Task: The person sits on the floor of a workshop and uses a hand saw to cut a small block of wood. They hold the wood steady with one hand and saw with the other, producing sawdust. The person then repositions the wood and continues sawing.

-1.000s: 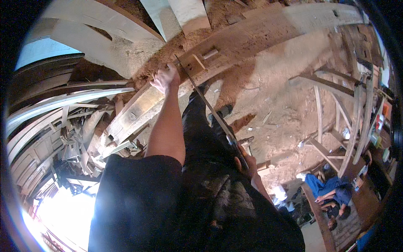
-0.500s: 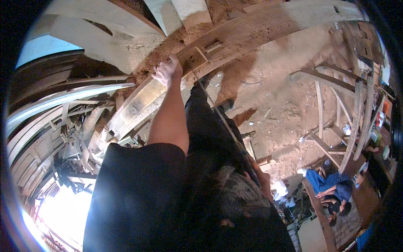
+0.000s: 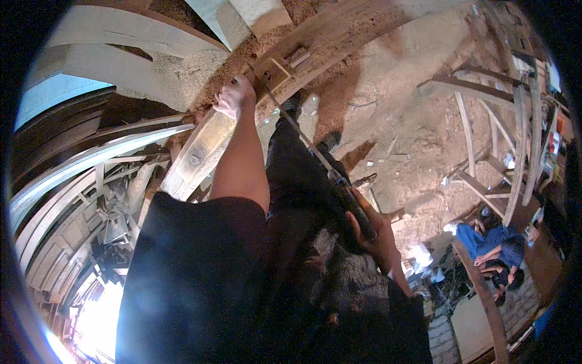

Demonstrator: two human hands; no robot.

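- Right hand [image 3: 379, 229]: fingers are clamping the dark handle of a long, narrow, metal-bladed saw-like tool [image 3: 313, 151]; its tip is crossing the long brown wooden beam [image 3: 330, 45], contact unclear.
- Left hand [image 3: 236, 97]: fingers are curling at the beam, near the blade; cannot tell whether they are gripping.
- Risk: a skipping blade could be catching the left fingers; a slip could be bringing it against the black-trousered leg [image 3: 285, 158].
- Edges: a thin tan wooden strip [image 3: 280, 67] is limiting rightward room beside the tip.
- Room: brown sandy floor [image 3: 412, 124] is extending rightward toward weathered wooden frames [image 3: 465, 130].
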